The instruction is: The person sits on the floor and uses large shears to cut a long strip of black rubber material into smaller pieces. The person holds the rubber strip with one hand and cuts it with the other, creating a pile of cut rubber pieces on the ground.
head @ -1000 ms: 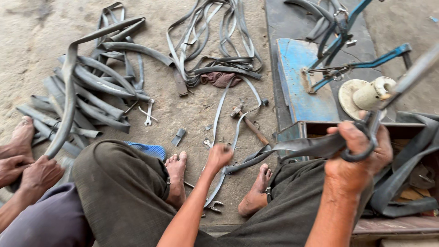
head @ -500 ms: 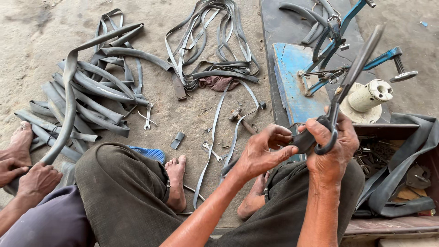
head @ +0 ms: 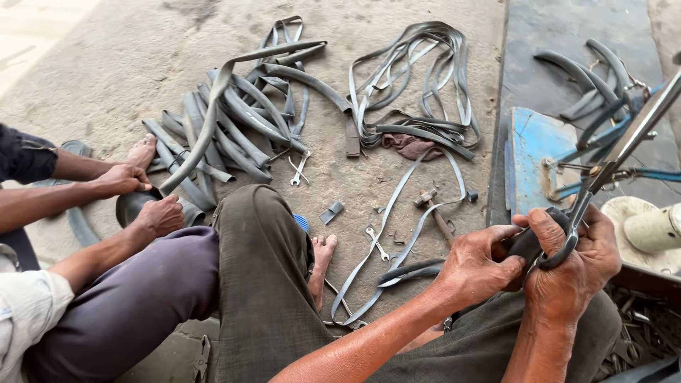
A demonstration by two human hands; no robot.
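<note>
While the right hand (head: 571,266) grips the looped handles of a large pair of shears (head: 603,174), its fingers are curled shut through and around the lower loop, with the long blades rising up and away from the knuckles toward the top right. Just left of the shears' handles, the left hand (head: 479,266) pinches a dark strip of rubber (head: 525,245), thumb on top and fingers folded beneath, so the strip sits pressed between both hands right at the base of the blades. Below and left of the shears, the strip's loose end (head: 411,272) trails down over the person's knee. Farther left of the shears, a small hammer (head: 434,209) and a wrench (head: 376,243) lie on the ground, and beyond them a heap of cut rubber tubes (head: 241,117). Far left, another person's two hands (head: 142,198) rest on a dark tube.
</note>
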